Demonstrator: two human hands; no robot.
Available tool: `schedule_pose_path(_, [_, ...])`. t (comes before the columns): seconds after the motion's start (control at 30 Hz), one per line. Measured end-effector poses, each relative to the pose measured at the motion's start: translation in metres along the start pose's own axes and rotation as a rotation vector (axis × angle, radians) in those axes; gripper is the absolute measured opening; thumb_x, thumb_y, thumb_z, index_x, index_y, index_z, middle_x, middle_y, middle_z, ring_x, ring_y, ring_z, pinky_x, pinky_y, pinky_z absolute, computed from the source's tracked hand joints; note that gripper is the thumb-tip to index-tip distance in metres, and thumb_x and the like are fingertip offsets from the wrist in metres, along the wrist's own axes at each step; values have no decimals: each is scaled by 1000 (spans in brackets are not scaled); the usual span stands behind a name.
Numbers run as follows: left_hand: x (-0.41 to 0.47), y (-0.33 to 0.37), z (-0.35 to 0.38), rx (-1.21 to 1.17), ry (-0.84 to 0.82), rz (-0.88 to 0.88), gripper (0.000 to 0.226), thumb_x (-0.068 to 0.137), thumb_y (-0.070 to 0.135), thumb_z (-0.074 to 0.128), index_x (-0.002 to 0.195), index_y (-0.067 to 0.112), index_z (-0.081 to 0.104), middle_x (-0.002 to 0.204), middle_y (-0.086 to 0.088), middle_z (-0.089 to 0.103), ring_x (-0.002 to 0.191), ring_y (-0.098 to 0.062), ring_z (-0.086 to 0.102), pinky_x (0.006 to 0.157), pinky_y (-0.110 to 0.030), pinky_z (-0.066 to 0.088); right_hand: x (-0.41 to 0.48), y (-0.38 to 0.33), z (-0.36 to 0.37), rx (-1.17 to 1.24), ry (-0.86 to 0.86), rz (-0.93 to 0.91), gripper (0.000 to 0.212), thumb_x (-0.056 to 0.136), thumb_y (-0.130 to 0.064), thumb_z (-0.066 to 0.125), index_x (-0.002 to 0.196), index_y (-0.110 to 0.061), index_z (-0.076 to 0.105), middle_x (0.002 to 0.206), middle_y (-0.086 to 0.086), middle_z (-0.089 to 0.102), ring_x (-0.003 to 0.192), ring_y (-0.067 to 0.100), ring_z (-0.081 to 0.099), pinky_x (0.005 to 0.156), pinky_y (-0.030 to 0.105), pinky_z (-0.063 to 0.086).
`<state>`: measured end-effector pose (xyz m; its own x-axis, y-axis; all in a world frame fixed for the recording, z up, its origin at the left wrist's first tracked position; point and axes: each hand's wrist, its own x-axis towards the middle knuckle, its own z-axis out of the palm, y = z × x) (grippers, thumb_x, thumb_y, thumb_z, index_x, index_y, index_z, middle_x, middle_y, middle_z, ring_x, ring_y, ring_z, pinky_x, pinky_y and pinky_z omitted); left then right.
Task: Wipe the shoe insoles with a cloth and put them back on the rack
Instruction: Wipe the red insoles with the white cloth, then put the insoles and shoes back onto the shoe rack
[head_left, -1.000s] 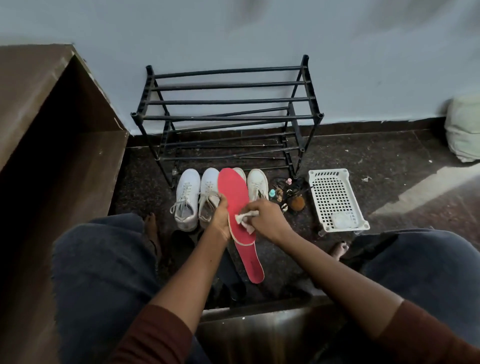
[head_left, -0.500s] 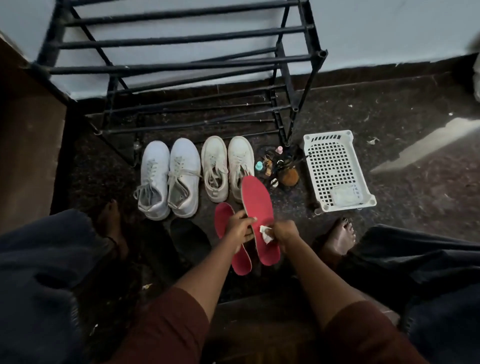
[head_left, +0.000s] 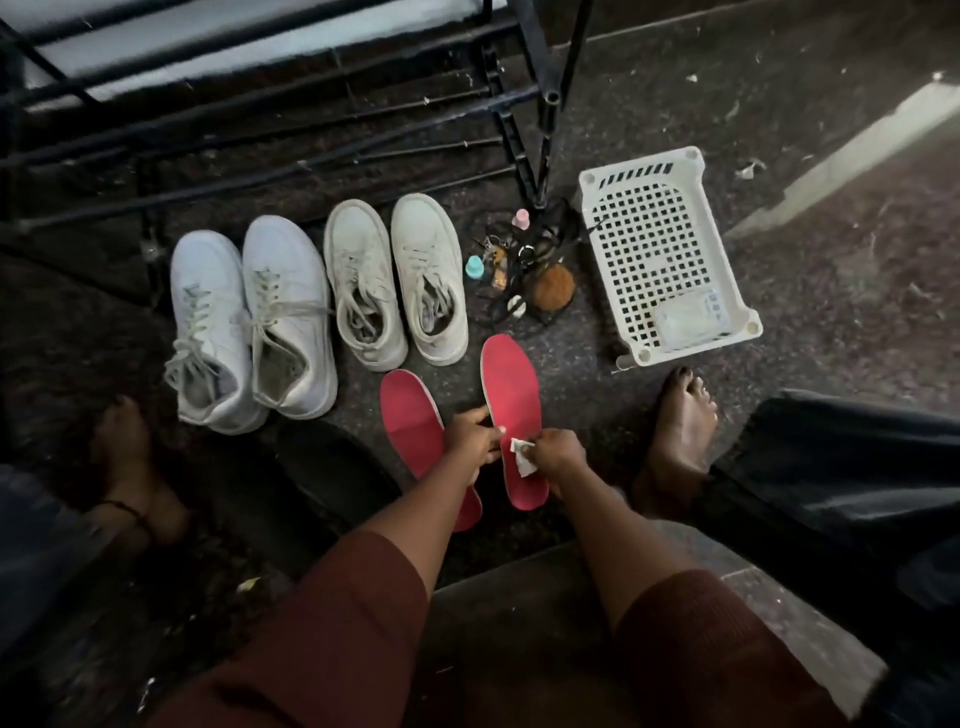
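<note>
Below, dark speckled floor (head_left: 831, 260), black rack (head_left: 535, 104), left hand (head_left: 470, 441) fingers gripping red insole (head_left: 511, 384), right hand (head_left: 558, 452) pinching cloth (head_left: 522, 460)

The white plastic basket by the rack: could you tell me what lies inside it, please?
A pale flat packet lies in the basket's near corner; the floor beneath it is covered, its label unreadable.

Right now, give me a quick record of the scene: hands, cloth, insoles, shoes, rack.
left hand: grips the edge of the red insole nearer the basket
right hand: pinches a small white cloth against that insole
second red insole: alongside, partly hidden by the left hand
sneakers: white pair and off-white pair, on the floor in front of the rack
shoe rack: black metal; red insoles not yet on it
</note>
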<state>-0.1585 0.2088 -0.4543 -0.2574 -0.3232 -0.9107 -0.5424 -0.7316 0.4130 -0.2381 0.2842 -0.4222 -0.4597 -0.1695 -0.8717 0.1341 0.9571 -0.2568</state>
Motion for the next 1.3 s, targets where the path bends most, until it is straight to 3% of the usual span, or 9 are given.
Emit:
schedule_pose_path(0.07, [5,-6,1,-12,9,10,49,92,-6,49,138,12,45,88,-5,59,73,-9,55,62,-21,47,1,5,2,12,-13,16,31,85,-27,64,108,-6,67,112,11,67,105,26,60,88,28,48])
schedule_pose_path(0.2, [7,-11,0,55,30,38,48,90,-8,49,131,16,50,80,1,51,75,-9,52,67,-24,45,1,3,0,266,116,124,22,87,-18,62,102,-2,69,98,8,69,77,17,58,47,6,37])
schedule_pose_path(0.37, [3,7,7,359,305,226,44,87,-2,52,129,13,54,120,-4,61,103,-24,60,81,-29,48,-16,-18,-30,658,209,170,15,87,-10,58,93,-2,68,87,13,68,52,7,47,38,11,39])
schedule_pose_path(0.43, [0,29,25,321,253,302,43,89,-5,47,130,8,53,116,-6,61,96,-20,58,77,-25,46,33,-10,-51,742,312,133,7,79,-16,66,76,-10,67,66,2,63,52,9,52,46,15,43])
schedule_pose_path(0.53, [0,61,72,306,96,420,45,87,-13,43,129,1,52,108,-14,64,84,-17,56,61,-14,39,133,22,-75,944,368,74,35,72,-42,71,99,-20,71,88,2,67,87,30,63,76,31,54])
schedule_pose_path(0.6, [-1,78,110,439,-16,470,50,87,-13,46,135,5,47,122,-16,60,103,-25,59,70,-20,45,148,27,-103,1015,454,66,19,80,-19,60,96,-20,69,91,4,66,90,29,62,84,38,53])
schedule_pose_path(0.87, [1,99,181,421,-211,418,45,97,3,40,142,11,40,143,-11,45,128,-26,46,108,-32,37,55,-45,-168,1012,679,96,7,83,-12,64,81,-18,66,84,3,66,86,22,65,81,31,53])
schedule_pose_path(1.07, [2,81,163,344,-187,412,57,88,-21,31,138,3,43,142,-14,46,129,-24,46,97,-25,38,63,-39,-158,946,797,80,29,89,-3,45,100,-12,70,108,8,67,99,24,62,88,32,51])
schedule_pose_path(1.3, [-12,58,113,241,-95,411,46,91,-15,41,134,1,47,136,-14,51,127,-24,48,104,-29,39,37,-36,-111,779,791,47,34,83,-6,44,101,-21,68,99,8,68,96,26,63,90,38,51])
